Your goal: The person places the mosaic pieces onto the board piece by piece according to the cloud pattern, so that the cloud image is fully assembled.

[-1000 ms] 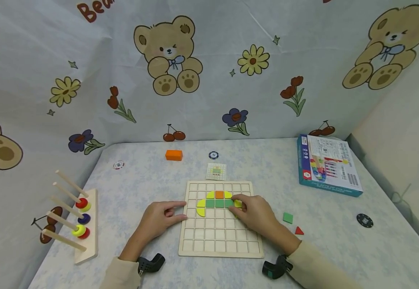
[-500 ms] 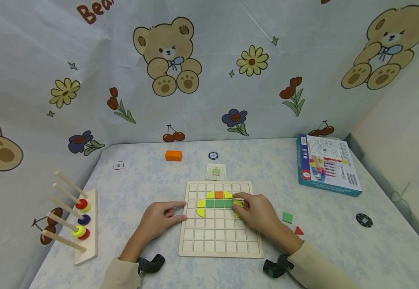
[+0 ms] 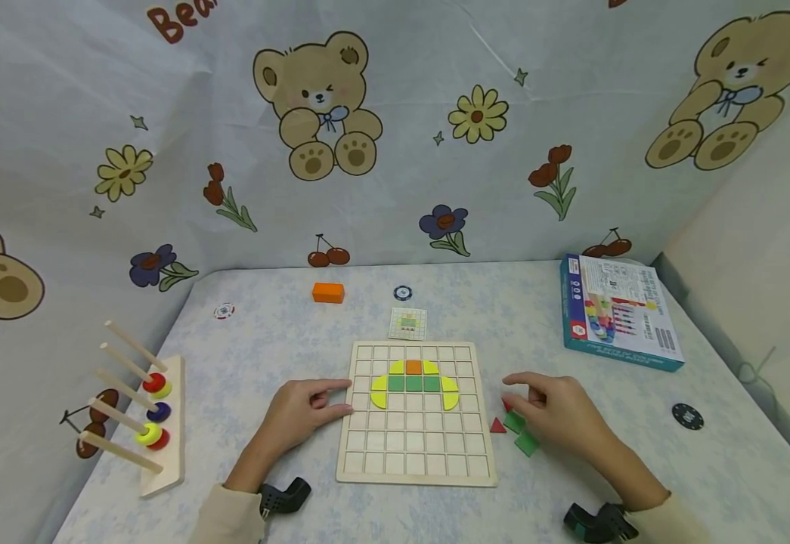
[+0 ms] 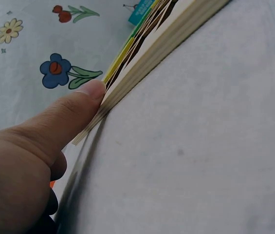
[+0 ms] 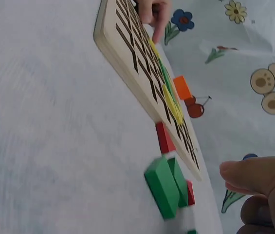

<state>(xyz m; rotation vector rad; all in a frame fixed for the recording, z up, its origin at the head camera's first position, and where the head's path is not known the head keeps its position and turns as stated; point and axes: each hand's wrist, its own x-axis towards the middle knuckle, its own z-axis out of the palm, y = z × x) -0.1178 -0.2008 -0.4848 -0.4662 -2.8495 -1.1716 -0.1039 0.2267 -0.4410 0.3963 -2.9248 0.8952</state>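
head: left hand (image 3: 302,414) flat on the desk, index and thumb pressed to the board (image 3: 415,461) at its left edge, holding nothing. right hand (image 3: 558,412) loosely open over the green tiles (image 3: 520,432) and red tiles (image 3: 498,426) just right of the board, near the front edge; no grip visible.

left wrist: thumb (image 4: 64,117) against the board side.

right wrist: tiles (image 5: 169,185) bunched, one green blurred.

risk: a loose pinch could drop a tile; a nudge to the board could shift the laid pattern (image 3: 413,384).
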